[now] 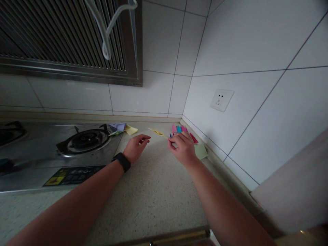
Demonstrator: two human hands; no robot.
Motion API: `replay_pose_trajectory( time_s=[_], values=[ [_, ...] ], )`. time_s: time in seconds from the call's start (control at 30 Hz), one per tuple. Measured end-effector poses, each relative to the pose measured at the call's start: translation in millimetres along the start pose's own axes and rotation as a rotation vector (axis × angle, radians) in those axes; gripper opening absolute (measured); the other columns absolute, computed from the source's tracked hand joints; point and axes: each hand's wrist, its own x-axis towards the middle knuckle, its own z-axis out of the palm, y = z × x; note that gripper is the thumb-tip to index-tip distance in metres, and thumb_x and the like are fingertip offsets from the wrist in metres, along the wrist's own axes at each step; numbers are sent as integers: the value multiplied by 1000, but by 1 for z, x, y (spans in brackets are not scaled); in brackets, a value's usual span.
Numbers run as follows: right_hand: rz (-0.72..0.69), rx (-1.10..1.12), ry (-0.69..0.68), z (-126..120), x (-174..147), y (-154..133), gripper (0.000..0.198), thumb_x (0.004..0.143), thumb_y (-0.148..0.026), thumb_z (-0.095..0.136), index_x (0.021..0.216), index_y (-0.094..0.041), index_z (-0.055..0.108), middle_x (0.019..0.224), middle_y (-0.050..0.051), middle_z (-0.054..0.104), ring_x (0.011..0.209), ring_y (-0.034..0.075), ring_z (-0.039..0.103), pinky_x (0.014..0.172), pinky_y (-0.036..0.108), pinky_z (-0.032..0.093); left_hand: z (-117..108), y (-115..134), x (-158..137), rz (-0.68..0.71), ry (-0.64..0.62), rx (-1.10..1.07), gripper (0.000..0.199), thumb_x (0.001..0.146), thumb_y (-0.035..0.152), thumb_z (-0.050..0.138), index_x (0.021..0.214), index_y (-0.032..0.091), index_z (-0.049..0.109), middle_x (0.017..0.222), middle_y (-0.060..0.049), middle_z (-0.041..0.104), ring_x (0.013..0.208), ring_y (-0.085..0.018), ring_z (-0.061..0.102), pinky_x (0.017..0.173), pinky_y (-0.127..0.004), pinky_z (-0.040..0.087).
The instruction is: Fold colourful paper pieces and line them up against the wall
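A thin piece of folded yellow paper (159, 133) is held above the counter, seen nearly edge-on. Thumb and fingers of my right hand (182, 146) pinch its right end. My left hand (136, 147), with a black watch (122, 162) on the wrist, is just left of the paper and apart from it. Its fingers are loosely bent with nothing in them. Behind my right hand lie small folded paper pieces in pink, blue and red (194, 138), partly hidden by the hand. A pale green paper sheet (201, 151) lies beside my right wrist.
Purple paper (118, 127) and a yellow paper sheet (131, 130) lie at the edge of the gas stove (84, 140) on the left. A range hood (135, 75) with a looped white cable (106, 44) hangs above. The tiled right wall carries a socket (222, 99).
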Motion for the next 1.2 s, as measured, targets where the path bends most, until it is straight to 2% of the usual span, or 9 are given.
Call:
replay_pose_trajectory(
  time_s=[0.13,0.27,0.37,0.57,0.77,0.9,1.03,1.2],
  values=[
    [63,23,50,-2,1,7,9,84,-19,58,77,-23,59,74,4,63,81,23,54,84,40,41,2,-3,-1,37,-48,61,25,88,29,49,100,20,70,86,-4,73,68,-14,62,61,-27,48],
    [231,-7,151,-5,4,19,7,84,-22,59,77,-23,59,78,5,64,81,23,54,82,39,41,4,-6,-3,99,-107,128,24,87,28,50,97,22,71,84,-3,72,66,-14,61,57,-25,46],
    [349,-91,153,-2,4,29,11,83,-23,59,72,-22,58,77,6,63,78,23,53,82,39,40,5,-5,-4,116,-165,163,24,87,27,50,97,22,71,84,-3,71,66,-14,61,58,-25,46],
    [488,-218,-41,21,-3,34,12,76,-26,64,65,-21,64,73,8,66,75,24,53,75,39,40,10,-2,-6,113,-274,219,22,86,26,51,95,24,72,87,-3,72,68,-15,62,59,-26,46],
    [487,-332,-245,39,-1,20,13,76,-29,65,69,-20,72,72,14,68,87,31,55,77,43,38,12,3,-8,167,-353,254,23,87,24,50,96,24,71,91,-3,71,72,-16,62,64,-26,46],
    [511,-390,-356,43,5,12,19,79,-31,60,76,-18,74,77,16,69,94,31,54,83,45,36,11,4,-8,192,-396,290,23,87,23,49,96,23,70,91,-3,69,77,-16,62,67,-26,46],
    [522,-457,-455,43,6,8,26,83,-31,53,87,-16,74,92,16,70,106,31,51,89,45,32,11,5,-8,224,-459,329,23,87,21,49,97,22,70,95,-3,69,88,-17,62,79,-28,46],
    [524,-483,-527,45,7,7,30,86,-33,50,90,-15,74,97,18,70,108,32,50,91,46,30,11,6,-7,254,-483,353,23,88,22,48,96,22,70,98,-4,68,93,-18,61,83,-30,46]
  ],
)
